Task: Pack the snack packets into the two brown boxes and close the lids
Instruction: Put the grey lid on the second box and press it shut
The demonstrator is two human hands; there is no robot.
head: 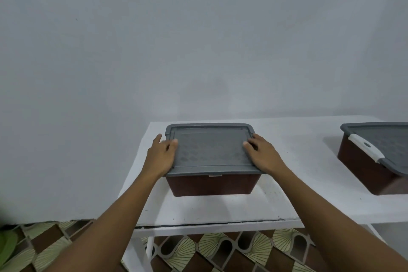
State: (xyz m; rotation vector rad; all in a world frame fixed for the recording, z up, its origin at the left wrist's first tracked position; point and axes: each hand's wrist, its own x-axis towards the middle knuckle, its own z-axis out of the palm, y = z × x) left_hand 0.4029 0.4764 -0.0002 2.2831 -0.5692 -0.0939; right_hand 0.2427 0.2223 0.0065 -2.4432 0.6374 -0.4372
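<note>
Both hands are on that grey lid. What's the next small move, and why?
Probably press both ends of the grey lid down until it seats. The left hand and right hand rest on its two ends, and it lies flat on the brown box. Whether its side clips are fastened is hidden under the hands; the second box shows a white clip on its end.

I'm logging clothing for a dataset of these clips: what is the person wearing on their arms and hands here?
Nothing worn is visible. The left hand and right hand are ungloved, with no ring, watch or bracelet to be seen. No sleeve shows anywhere up to the frame's bottom edge.
</note>
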